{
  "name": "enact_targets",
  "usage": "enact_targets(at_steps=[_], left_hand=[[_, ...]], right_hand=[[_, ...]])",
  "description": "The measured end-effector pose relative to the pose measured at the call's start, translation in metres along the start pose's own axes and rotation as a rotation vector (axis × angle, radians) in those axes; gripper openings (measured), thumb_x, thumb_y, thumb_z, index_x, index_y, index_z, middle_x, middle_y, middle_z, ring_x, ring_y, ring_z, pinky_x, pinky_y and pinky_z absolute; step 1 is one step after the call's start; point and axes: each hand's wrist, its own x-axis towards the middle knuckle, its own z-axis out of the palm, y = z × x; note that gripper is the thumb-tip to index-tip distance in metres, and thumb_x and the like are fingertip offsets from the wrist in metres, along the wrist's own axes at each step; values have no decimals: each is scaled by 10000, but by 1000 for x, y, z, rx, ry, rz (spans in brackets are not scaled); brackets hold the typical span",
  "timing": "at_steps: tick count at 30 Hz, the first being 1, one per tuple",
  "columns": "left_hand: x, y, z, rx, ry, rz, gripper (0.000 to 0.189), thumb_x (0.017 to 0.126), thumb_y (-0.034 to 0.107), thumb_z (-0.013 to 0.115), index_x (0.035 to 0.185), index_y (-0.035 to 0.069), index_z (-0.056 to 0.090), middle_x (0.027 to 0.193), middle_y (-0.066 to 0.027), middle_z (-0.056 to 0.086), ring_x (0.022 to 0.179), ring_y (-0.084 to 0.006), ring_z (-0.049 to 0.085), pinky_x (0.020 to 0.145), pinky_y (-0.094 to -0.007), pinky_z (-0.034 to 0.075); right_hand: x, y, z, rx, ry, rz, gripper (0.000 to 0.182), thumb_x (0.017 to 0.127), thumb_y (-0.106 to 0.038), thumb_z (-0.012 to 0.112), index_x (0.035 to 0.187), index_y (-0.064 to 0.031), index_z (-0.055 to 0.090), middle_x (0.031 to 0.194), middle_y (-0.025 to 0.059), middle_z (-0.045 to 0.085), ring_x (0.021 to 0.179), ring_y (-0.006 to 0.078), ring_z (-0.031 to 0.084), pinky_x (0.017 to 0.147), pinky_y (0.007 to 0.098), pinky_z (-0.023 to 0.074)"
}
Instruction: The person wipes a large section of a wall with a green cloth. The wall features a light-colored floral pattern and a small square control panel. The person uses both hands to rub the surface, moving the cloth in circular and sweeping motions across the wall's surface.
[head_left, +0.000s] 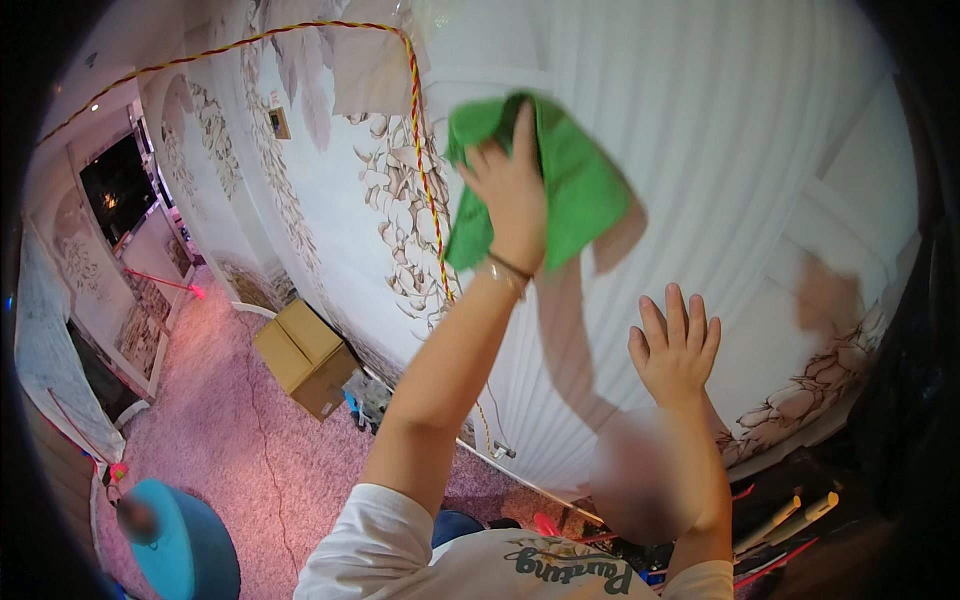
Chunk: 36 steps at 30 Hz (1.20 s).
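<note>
My left hand (510, 195) presses a green cloth (589, 191) to the upper part of a wall (675, 150) with a pale pleated print. The fingers are spread over the cloth, and a bracelet and a dark band circle the wrist. Lower and to the right, my right hand (675, 356) lies flat against the same wall with its fingers apart, holding nothing. Just left of the cloth, a twisted red and yellow cord (424, 172) hangs down across a brown flower print (401, 217). A blurred patch covers part of my right forearm.
A cardboard box (307, 356) stands on pink carpet (202, 420) by the wall's foot, beside a grey and blue object (367, 397). At lower left is a blue round stool-like object (187, 544). Yellow-tipped poles (795, 517) lie at lower right. A pink-headed tool (196, 292) is farther off.
</note>
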Motion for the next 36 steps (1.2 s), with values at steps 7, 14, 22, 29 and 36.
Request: enact_targets(at_steps=[7,14,22,29,36], left_hand=[[-1,-41,-1,-107,-37,-130,865,732,418,692,1460,153,307,1358,-315,338,1317,-493,225,1050,-643,158],[-183,-100,31,-133,-67,-356,980,753,486,682,1449,-10,203,1393,-314,280,1312,-484,208,1065,-532,186],[-357,-71,23,-590,3,-799,450,825,218,654,1131,52,369,1044,-71,416,937,-183,447,790,-322,414],[-278,-109,52,-1819,-90,-606,280,892,382,506,1017,150,412,885,-38,467,796,-179,479,683,-302,425],[-85,10,5,93,-2,127,721,798,369,599,1419,87,367,1183,-252,433,1188,-444,358,1022,-582,264]], right_hand=[[7,-5,-2,-8,10,9,491,792,-404,629,1263,-306,535,1416,6,463,1247,255,446,1000,482,313],[2,-3,5,-27,36,4,504,795,-405,621,1280,-310,522,1430,5,451,1254,259,441,1010,486,307],[-2,-3,6,-41,24,7,501,815,-398,594,1301,-313,506,1433,7,450,1296,270,413,1047,494,274],[6,-9,3,7,50,2,475,819,-392,590,1279,-298,519,1421,7,465,1304,259,408,1029,479,291],[-8,6,-2,196,33,6,520,798,-291,616,1300,-265,482,1403,30,485,1282,266,445,1033,489,298]])
